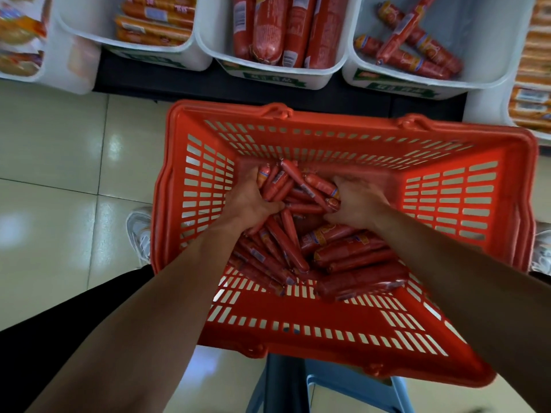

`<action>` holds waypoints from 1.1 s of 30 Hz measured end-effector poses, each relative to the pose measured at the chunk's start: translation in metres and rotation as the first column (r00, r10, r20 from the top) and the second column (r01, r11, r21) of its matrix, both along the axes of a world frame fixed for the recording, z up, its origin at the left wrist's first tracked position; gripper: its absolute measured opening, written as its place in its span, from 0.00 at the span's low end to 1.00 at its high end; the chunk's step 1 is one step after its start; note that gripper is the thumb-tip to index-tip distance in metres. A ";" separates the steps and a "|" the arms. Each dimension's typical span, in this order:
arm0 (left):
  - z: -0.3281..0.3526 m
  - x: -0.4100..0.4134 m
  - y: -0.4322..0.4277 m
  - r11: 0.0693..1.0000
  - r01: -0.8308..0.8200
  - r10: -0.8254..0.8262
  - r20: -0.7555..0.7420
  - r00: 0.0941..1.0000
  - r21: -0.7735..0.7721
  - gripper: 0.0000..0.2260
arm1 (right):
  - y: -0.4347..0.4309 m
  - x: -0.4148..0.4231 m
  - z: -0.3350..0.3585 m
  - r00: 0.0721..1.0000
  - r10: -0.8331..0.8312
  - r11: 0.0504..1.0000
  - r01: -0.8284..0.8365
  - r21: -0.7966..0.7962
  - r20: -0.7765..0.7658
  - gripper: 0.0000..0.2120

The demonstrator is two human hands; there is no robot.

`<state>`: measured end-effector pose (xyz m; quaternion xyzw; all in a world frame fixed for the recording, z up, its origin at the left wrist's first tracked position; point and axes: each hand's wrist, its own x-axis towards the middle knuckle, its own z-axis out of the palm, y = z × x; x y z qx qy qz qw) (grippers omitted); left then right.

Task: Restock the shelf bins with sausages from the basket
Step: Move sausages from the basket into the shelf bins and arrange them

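A red slatted basket (351, 135) stands in front of me, holding a pile of red-wrapped sausages (343, 257), thin and thick. Both my hands are down inside it. My left hand (249, 201) and my right hand (356, 202) cup a bunch of thin sausages (298, 187) between them from either side. Above the basket, white shelf bins hold stock: thick red sausages in the middle bin (277, 74), a few thin ones in the right bin (396, 80), orange packs in the left bin (167, 55).
The basket rests on a blue stool (354, 389). A dark shelf base (155, 81) runs under the bins. More packaged goods fill the far left (21, 34) and far right (530, 70) edges. My white shoe (140, 231) stands on the glossy tiled floor left of the basket.
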<state>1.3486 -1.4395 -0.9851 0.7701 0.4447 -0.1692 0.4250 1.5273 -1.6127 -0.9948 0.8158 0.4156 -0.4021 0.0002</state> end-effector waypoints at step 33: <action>0.247 0.016 -0.021 0.987 -0.105 0.077 0.223 0.972 0.118 0.20 | -0.052 0.022 0.227 0.884 -0.400 0.834 0.460 0.305 -0.242 0.20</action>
